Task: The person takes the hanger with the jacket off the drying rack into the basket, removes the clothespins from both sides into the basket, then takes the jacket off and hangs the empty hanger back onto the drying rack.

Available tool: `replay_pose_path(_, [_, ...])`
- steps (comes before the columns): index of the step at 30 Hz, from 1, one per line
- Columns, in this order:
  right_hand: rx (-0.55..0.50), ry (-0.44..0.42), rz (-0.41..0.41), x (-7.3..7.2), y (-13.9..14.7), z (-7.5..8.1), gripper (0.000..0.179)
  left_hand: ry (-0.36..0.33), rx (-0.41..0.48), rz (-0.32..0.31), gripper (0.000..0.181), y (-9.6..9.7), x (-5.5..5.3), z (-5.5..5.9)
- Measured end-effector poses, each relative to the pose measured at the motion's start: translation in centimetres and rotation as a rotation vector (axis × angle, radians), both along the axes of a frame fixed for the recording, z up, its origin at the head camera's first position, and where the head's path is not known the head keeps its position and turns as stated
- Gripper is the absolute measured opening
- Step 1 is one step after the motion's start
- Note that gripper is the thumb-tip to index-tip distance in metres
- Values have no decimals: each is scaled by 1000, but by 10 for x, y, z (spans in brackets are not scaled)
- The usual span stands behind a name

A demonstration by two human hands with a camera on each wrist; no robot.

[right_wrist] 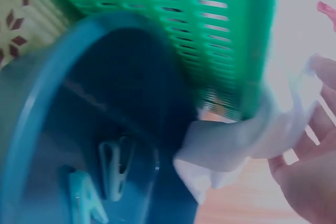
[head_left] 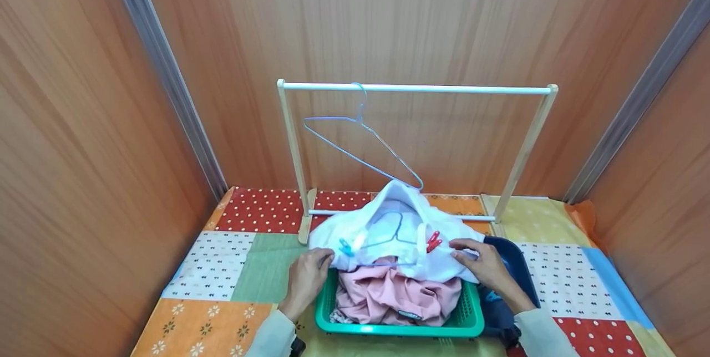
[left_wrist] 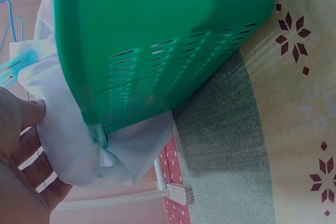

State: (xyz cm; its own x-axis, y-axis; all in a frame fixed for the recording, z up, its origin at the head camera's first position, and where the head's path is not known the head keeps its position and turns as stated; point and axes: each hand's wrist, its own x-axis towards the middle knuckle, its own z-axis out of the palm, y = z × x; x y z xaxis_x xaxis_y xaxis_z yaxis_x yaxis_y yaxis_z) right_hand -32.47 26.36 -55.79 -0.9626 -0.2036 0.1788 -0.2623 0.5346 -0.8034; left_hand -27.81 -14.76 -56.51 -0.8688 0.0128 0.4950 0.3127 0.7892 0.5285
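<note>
A white garment [head_left: 444,260] lies draped over the back of a green basket [head_left: 399,330], above a crumpled pink cloth [head_left: 396,296]. A blue wire hanger [head_left: 388,243] is set in the garment, its hook standing up. A light-blue clothespin [head_left: 346,247] sits on the left part and a red clothespin [head_left: 434,241] on the right. My left hand [head_left: 308,276] pinches the garment's left edge, thumb in front and fingers behind in the left wrist view. With thumb and fingers, my right hand [head_left: 482,265] holds its right edge near the red clothespin.
Behind the basket stands a rack with a white bar [head_left: 460,89], and another wire hanger [head_left: 363,163] hangs from it. A dark blue tub [head_left: 524,276] with clothespins [right_wrist: 84,198] inside is right of the basket. Wooden panels [head_left: 421,24] enclose the patchwork-covered surface [head_left: 266,274].
</note>
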Motion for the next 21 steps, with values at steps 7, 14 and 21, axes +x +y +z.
replay_pose_path(7, [-14,119,12,7,-9,28,36,34,-1,-2,9,0,-1,-1])
replay_pose_path(14, [7,160,81,8,-25,43,45,50,6,-2,9,0,-1,-2])
replay_pose_path(21, [30,187,137,4,-33,40,41,44,9,-11,10,-1,-1,-3])
